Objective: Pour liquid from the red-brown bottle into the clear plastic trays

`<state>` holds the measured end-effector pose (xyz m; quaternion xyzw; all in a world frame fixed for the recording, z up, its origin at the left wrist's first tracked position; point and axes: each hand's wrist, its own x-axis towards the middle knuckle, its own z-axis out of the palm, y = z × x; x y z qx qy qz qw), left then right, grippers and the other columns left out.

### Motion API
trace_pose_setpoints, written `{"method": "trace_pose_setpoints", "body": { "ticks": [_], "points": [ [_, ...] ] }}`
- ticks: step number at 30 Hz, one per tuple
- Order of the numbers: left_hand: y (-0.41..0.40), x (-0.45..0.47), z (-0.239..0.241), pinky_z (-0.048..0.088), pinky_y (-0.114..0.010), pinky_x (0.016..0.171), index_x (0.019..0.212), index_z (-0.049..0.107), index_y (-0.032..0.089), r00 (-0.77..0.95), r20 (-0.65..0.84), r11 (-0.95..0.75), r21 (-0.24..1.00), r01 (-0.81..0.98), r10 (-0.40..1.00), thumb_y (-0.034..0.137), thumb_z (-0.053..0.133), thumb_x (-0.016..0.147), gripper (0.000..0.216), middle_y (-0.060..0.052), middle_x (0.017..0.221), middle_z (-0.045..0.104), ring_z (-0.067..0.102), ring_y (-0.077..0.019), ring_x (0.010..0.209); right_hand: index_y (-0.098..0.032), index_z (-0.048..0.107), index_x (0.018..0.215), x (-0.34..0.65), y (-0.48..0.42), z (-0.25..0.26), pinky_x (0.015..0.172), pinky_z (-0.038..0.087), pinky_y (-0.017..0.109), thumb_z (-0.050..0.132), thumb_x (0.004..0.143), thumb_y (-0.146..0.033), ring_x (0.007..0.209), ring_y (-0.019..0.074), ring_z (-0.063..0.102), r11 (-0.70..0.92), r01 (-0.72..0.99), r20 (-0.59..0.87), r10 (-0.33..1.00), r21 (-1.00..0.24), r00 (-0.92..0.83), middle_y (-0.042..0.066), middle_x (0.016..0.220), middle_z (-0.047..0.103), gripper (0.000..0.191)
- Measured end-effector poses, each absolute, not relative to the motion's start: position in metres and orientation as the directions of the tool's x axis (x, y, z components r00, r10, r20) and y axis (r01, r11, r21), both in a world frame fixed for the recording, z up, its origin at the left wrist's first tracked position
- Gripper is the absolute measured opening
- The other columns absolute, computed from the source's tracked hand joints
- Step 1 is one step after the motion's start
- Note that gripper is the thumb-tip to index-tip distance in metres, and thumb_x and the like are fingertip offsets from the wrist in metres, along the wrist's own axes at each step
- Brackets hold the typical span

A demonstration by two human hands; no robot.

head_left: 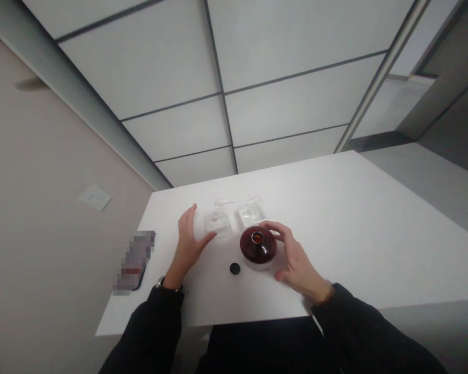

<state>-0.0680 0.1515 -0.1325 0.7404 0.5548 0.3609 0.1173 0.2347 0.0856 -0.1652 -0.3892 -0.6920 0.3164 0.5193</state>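
A round, squat bottle [263, 253] of dark red-brown glass stands upright on the white table, its narrow neck uncapped. My right hand [298, 265] curves beside its right side with thumb and fingers apart. The fingertips are close to the bottle's far edge; whether they touch it I cannot tell. To the left, my left hand [187, 243] is open and holds nothing, its thumb tip at the near corner of a clear square plastic piece [218, 223]. A second clear square piece [251, 214] lies behind the bottle. Left of the bottle is a small black cap [235, 268].
A thin clear plastic item [225, 201] lies behind the square pieces. At the table's left edge is a blurred-out, phone-like object [134, 262]. A wall with a socket [95, 198] borders the left side, and white panelled doors [284, 109] stand behind the table [359, 234].
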Motion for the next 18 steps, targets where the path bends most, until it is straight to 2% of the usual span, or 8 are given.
{"method": "trace_pose_setpoints", "body": {
  "ticks": [2,3,4,6,9,11,15,18],
  "points": [
    [0.135,-0.062,-0.121,0.035,-0.061,0.122,0.147,0.047,0.023,0.086,0.534,-0.410,0.526,0.745,0.841,0.061,0.059,0.098,0.063,-0.017,0.150,0.053,0.046,-0.0345,0.145,-0.030,0.044,0.144,0.242,0.088,-0.163,0.105,0.055,0.056,0.046,0.094,-0.079,0.132,0.0333,0.060,0.451,0.230,0.456,0.890,-0.863,-0.033,0.015,0.141,0.059,0.070],
    [0.126,-0.057,-0.114,0.037,-0.059,0.122,0.144,0.051,0.025,0.136,0.557,-0.467,0.511,0.721,0.819,0.060,0.057,0.099,0.057,-0.014,0.145,0.057,0.049,-0.0330,0.141,-0.031,0.047,0.142,0.246,0.091,-0.161,0.105,0.055,0.055,0.048,0.100,-0.069,0.132,0.0315,0.058,0.417,0.251,0.436,0.900,-0.874,0.025,0.013,0.141,0.058,0.056],
    [0.116,-0.049,-0.107,0.040,-0.057,0.120,0.142,0.052,0.026,0.213,0.545,-0.524,0.517,0.676,0.811,0.060,0.056,0.100,0.055,-0.013,0.143,0.059,0.052,-0.0319,0.139,-0.032,0.051,0.138,0.250,0.097,-0.159,0.106,0.055,0.054,0.053,0.101,-0.060,0.134,0.0302,0.057,0.386,0.277,0.416,0.907,-0.880,0.058,0.012,0.141,0.058,0.046],
    [0.100,-0.030,-0.093,0.043,-0.055,0.119,0.148,0.047,0.028,0.367,0.481,-0.601,0.564,0.567,0.797,0.068,0.059,0.094,0.069,-0.014,0.146,0.057,0.054,-0.0329,0.139,-0.033,0.055,0.134,0.257,0.111,-0.155,0.110,0.053,0.056,0.061,0.099,-0.050,0.139,0.0301,0.053,0.379,0.315,0.406,0.913,-0.870,0.023,0.010,0.146,0.055,0.040],
    [0.088,0.000,-0.083,0.045,-0.056,0.118,0.154,0.038,0.028,0.494,0.398,-0.625,0.610,0.487,0.773,0.075,0.069,0.082,0.092,-0.016,0.149,0.056,0.055,-0.0356,0.138,-0.035,0.050,0.145,0.264,0.136,-0.151,0.122,0.038,0.061,0.069,0.094,-0.047,0.150,0.0315,0.043,0.406,0.356,0.373,0.914,-0.842,-0.160,0.009,0.158,0.048,0.055],
    [0.088,0.015,-0.083,0.048,-0.055,0.115,0.151,0.040,0.027,0.523,0.394,-0.641,0.611,0.465,0.756,0.073,0.076,0.077,0.095,-0.016,0.145,0.058,0.057,-0.0354,0.135,-0.034,0.044,0.152,0.264,0.150,-0.152,0.127,0.031,0.062,0.075,0.090,-0.046,0.153,0.0323,0.040,0.376,0.367,0.295,0.920,-0.851,-0.257,0.010,0.164,0.043,0.070],
    [0.097,0.026,-0.090,0.055,-0.051,0.107,0.140,0.048,0.027,0.491,0.435,-0.652,0.585,0.482,0.755,0.043,0.085,0.082,0.070,-0.013,0.136,0.062,0.062,-0.0318,0.127,-0.029,0.037,0.158,0.256,0.166,-0.158,0.124,0.034,0.062,0.083,0.081,-0.045,0.149,0.0334,0.046,0.315,0.340,0.197,0.920,-0.886,-0.339,0.015,0.163,0.045,0.091],
    [0.102,0.023,-0.091,0.057,-0.049,0.103,0.139,0.049,0.027,0.503,0.474,-0.689,0.548,0.475,0.723,0.037,0.088,0.079,0.072,-0.013,0.132,0.063,0.064,-0.0317,0.123,-0.025,0.042,0.154,0.249,0.170,-0.160,0.121,0.038,0.061,0.085,0.079,-0.042,0.145,0.0329,0.051,0.327,0.346,0.225,0.926,-0.880,-0.301,0.017,0.159,0.049,0.088]
  ]
}}
